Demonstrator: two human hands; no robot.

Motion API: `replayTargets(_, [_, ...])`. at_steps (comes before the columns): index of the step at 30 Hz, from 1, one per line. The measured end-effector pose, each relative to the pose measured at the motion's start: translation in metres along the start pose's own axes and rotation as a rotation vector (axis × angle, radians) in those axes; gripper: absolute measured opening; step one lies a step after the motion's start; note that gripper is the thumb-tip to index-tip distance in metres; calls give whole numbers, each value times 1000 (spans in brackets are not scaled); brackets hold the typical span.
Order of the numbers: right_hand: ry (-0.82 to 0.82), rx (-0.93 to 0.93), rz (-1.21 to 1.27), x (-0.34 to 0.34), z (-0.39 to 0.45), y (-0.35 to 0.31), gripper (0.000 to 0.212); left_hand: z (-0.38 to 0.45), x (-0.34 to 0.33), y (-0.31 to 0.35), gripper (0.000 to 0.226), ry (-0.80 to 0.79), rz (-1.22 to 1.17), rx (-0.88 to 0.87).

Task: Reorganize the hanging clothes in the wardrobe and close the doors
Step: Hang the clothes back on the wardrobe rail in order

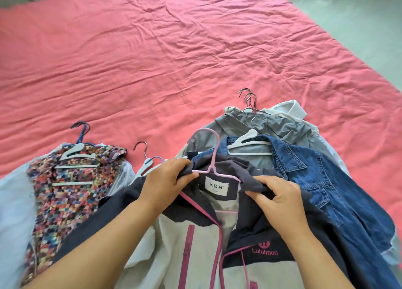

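Jacket [208,241] lay open on the bed [152,60], left hand [165,180] and right hand [276,197] each pinching its dark collar, apparently to seat it squarely on the pink hanger [214,158].

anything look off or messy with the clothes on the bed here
The navy and white jacket is bunched at the collar, gripped by both hands, its pink hanger askew. The denim jacket lies crooked over the grey one.
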State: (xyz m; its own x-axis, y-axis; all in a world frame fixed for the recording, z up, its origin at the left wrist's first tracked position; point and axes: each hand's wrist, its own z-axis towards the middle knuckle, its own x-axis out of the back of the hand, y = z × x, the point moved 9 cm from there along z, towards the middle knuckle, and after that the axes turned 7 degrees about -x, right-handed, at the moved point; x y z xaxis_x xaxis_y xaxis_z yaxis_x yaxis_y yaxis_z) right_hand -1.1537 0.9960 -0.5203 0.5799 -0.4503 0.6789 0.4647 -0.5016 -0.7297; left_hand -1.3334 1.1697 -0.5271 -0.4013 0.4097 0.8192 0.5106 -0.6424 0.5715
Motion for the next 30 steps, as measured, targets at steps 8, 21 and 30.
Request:
replayTargets(8, [-27,112,115,16,-49,-103,18,-66,118,18,22,194,38,66])
replayTargets(21, [-201,264,116,-82,-127,-257,29,-225,259,-61,16,285,40,337])
replayTargets(30, [-335,377,35,-208,-147,-353,18,-310,318,-179,23,330,39,550])
